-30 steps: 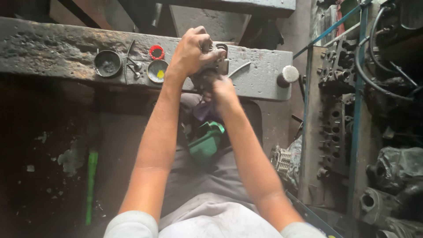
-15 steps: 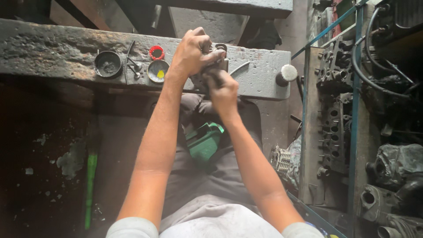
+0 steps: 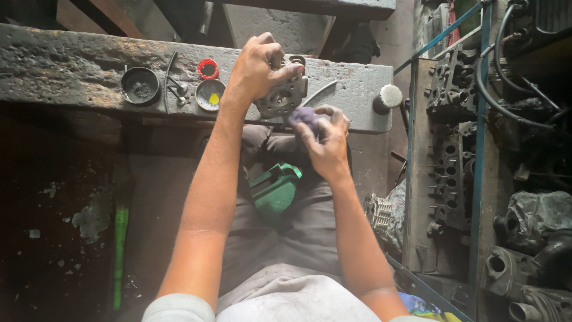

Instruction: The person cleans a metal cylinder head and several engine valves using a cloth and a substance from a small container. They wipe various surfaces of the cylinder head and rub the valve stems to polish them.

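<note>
My left hand [image 3: 257,67] grips a small grey metal engine part [image 3: 283,95] with round bores, held upright against the edge of the worn concrete bench [image 3: 71,65]. My right hand [image 3: 325,140] is just below and to the right of the part, its fingers pinched on a wad of purple cloth [image 3: 302,116]. The cloth sits close to the part's lower right corner; whether it touches is unclear. A green vise [image 3: 275,189] lies below, by my lap.
On the bench stand a dark round cup [image 3: 140,85], a red ring cap [image 3: 208,68], a tin with yellow paste [image 3: 210,95] and a round silver knob [image 3: 388,98]. Cylinder heads [image 3: 445,149] and hoses fill the right side. A green-handled tool [image 3: 120,238] lies on the floor at left.
My right hand has drawn down and to the right, away from the metal part, bringing the purple cloth with it. My left hand keeps the part in place.
</note>
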